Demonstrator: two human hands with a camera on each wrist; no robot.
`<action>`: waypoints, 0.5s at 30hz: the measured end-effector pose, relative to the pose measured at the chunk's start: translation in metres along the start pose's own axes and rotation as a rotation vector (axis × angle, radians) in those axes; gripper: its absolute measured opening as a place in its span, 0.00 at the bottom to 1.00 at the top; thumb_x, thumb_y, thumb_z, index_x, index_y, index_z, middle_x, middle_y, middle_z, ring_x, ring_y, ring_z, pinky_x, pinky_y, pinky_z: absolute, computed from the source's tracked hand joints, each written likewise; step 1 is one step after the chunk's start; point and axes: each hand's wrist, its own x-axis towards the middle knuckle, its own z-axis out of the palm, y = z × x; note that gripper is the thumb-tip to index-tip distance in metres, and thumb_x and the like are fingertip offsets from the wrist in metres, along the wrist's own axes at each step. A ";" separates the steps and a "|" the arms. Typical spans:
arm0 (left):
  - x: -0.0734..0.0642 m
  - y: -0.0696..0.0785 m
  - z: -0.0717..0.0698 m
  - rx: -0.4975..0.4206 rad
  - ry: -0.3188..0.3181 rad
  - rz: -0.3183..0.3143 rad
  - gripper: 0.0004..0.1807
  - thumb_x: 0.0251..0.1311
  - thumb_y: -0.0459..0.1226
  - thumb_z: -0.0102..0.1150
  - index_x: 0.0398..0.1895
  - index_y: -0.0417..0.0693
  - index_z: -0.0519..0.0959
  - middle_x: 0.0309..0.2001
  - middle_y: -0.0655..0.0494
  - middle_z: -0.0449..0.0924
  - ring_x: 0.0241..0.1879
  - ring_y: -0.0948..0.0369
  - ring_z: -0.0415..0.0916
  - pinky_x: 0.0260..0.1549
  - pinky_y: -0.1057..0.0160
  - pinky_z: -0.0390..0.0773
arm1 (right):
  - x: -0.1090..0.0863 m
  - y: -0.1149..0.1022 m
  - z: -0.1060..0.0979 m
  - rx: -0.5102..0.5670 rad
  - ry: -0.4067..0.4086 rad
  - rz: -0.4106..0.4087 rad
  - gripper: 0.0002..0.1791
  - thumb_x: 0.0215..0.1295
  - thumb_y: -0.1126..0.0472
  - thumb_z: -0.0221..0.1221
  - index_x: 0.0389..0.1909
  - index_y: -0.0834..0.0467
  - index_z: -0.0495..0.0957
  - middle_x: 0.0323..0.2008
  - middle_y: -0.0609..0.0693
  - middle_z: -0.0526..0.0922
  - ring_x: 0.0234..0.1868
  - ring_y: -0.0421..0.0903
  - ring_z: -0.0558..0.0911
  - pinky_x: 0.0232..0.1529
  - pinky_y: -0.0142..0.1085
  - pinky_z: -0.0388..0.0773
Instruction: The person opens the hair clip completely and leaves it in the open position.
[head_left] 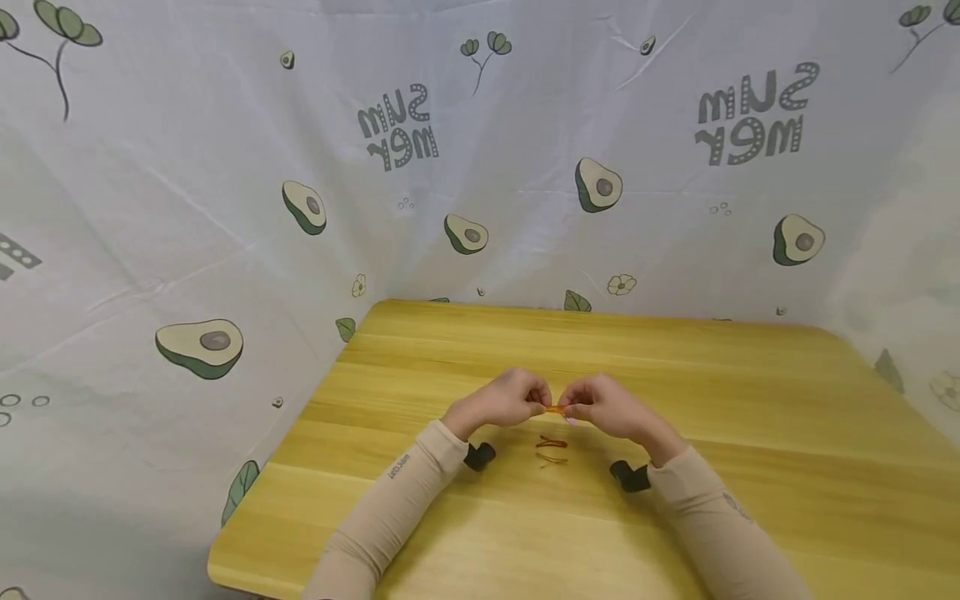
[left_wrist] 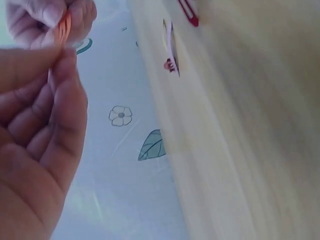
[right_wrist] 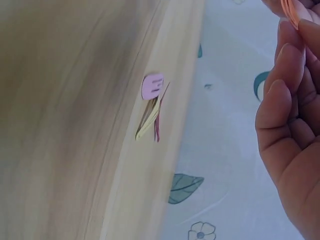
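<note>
Between the fingertips of both hands is a slim orange hair clip (head_left: 555,409), held up over the table. My left hand (head_left: 512,397) pinches one end between thumb and forefinger; my right hand (head_left: 606,406) pinches the other. Fingertips cover both ends of the clip. Just below the hands, a red hair clip (head_left: 552,442) and a yellow hair clip (head_left: 552,458) lie on the wood. A small pink piece (right_wrist: 152,86) lies beside them in the right wrist view, and shows in the head view partly behind the right fingers.
The yellow wooden table (head_left: 420,350) has rounded corners. A white curtain (head_left: 525,108) printed with avocados and leaves hangs behind it and along its left and right sides. Black wrist cameras (head_left: 628,476) stick out inward under both forearms.
</note>
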 end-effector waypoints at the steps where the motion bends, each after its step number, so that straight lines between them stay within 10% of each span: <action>1: -0.001 0.000 -0.001 0.004 -0.019 0.011 0.05 0.58 0.32 0.52 0.33 0.43 0.78 0.31 0.56 0.79 0.26 0.69 0.72 0.26 0.74 0.72 | -0.001 -0.001 0.001 0.007 -0.005 0.006 0.08 0.61 0.65 0.53 0.35 0.65 0.77 0.32 0.60 0.80 0.32 0.51 0.75 0.34 0.34 0.72; 15: -0.006 0.001 -0.011 0.030 -0.120 0.116 0.07 0.59 0.31 0.50 0.36 0.40 0.78 0.33 0.50 0.80 0.26 0.69 0.70 0.26 0.75 0.72 | -0.002 -0.007 0.003 0.007 -0.050 -0.038 0.08 0.61 0.65 0.52 0.36 0.66 0.76 0.33 0.60 0.80 0.33 0.54 0.75 0.35 0.37 0.74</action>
